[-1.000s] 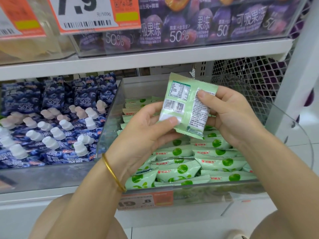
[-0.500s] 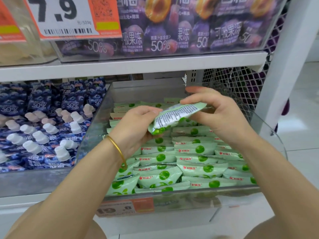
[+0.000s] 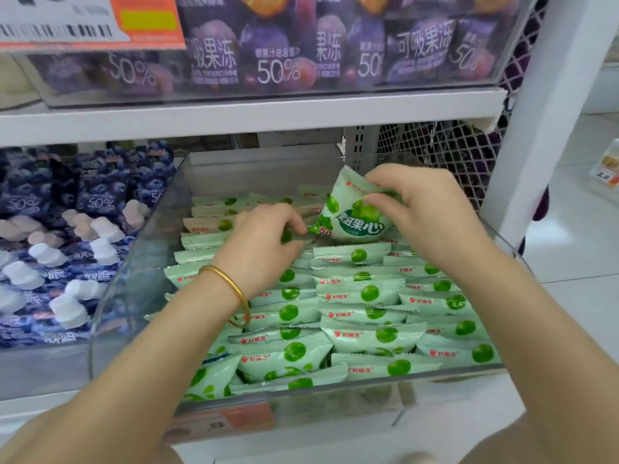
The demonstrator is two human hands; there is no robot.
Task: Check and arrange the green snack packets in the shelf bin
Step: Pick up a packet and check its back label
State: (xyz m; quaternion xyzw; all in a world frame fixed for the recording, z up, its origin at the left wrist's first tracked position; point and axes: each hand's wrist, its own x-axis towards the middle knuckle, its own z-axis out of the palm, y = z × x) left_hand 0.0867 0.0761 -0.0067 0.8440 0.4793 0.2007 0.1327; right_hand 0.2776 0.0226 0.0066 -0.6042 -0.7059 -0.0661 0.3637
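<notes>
Left hand (image 3: 264, 237) and right hand (image 3: 432, 212) pinch the green packet (image 3: 355, 217), now flipped front-side out.

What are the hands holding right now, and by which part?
One green snack packet: the right hand pinches its upper right edge, and the left hand appears to pinch its lower left corner.

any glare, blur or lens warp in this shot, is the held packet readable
Head view: soft even light, no hard shadows; the held packet shows legible print; the price label top left is smeared; the clear bin looks hazy along its front wall; the white post leans, likely from wide-angle distortion.
</notes>
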